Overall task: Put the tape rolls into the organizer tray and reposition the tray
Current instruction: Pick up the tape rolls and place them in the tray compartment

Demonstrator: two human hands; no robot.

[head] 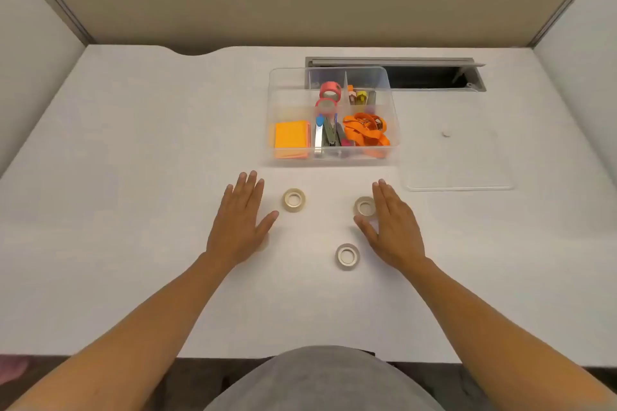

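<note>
Lay flat and spread on the white desk: left hand, right hand. Sat between them, three clear tape rolls, the right one touching the right hand's thumb. Stood beyond, a clear tray with red tape rolls, orange notes, stapler, orange strap. Rested just right, a clear lid.

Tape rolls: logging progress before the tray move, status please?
Left hand and right hand open, flat, empty. Three clear tape rolls on desk, none loaded. Organizer tray open, path clear.
</note>
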